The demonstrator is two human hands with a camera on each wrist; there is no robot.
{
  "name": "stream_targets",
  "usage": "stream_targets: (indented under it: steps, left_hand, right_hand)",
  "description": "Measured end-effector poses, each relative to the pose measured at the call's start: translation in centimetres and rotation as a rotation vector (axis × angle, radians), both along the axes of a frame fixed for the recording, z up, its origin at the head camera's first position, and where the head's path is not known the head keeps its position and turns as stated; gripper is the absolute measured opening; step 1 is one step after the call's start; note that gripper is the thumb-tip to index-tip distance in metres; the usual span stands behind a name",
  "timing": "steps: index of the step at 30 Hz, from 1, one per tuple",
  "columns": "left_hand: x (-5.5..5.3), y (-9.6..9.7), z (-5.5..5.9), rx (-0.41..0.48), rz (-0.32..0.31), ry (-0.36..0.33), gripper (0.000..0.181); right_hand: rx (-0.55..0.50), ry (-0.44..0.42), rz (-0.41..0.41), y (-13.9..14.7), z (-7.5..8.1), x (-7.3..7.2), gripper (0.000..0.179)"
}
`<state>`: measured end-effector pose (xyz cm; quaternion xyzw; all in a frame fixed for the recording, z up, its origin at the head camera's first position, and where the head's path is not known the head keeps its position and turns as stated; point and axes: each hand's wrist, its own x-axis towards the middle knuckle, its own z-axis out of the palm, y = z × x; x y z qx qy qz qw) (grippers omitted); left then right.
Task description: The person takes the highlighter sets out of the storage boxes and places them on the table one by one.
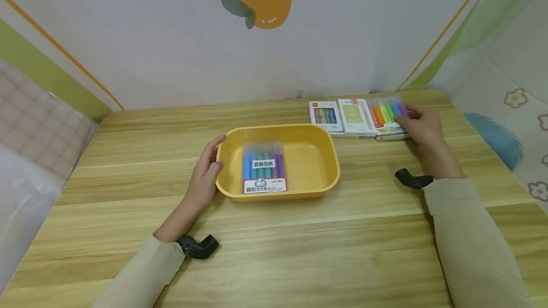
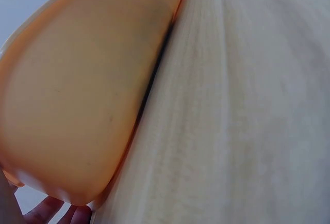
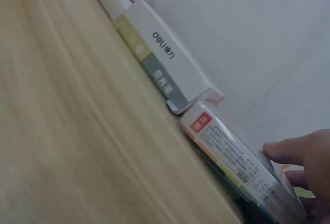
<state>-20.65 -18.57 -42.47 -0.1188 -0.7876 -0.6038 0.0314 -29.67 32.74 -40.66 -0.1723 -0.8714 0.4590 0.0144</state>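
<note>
My left hand (image 1: 202, 182) grips the left end of a yellow plastic tray (image 1: 310, 160), its thumb at the rim. In the left wrist view, the tray's outer wall (image 2: 77, 95) fills the left side, with fingertips (image 2: 44, 211) at its lower corner. A clear pack of highlighter pens (image 1: 263, 168), blue through green to purple, lies inside the tray. At the back right, my right hand (image 1: 424, 127) pinches the right side of another highlighter pack (image 1: 387, 115), orange through yellow and green to purple. Its white printed edge (image 3: 227, 152) shows in the right wrist view, beside my thumb (image 3: 289, 149).
Left of that pack, a white box with a green panel (image 1: 354, 117) and a white box with a window (image 1: 326, 117) stand in a row. Behind them rises a pale wall cloth (image 1: 171, 42) with a printed orange. The wooden table (image 1: 308, 251) extends toward the front.
</note>
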Motion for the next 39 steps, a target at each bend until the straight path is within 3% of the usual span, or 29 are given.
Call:
stream_targets:
  steps: [16, 33, 39]
  left_hand:
    - [-1.2, 0.5, -0.7, 0.007, -0.036, 0.012, 0.060]
    - [-2.4, 1.0, -1.4, -0.001, -0.074, 0.034, 0.061]
    - [-2.8, 1.1, -1.7, 0.006, -0.084, 0.033, 0.060]
  right_hand:
    - [0.240, 0.098, 0.164, -0.5, -0.3, -0.1, 0.079]
    - [0.292, 0.065, 0.142, -0.7, -0.4, 0.3, 0.076]
    - [0.268, 0.053, 0.133, -0.5, -0.2, 0.5, 0.078]
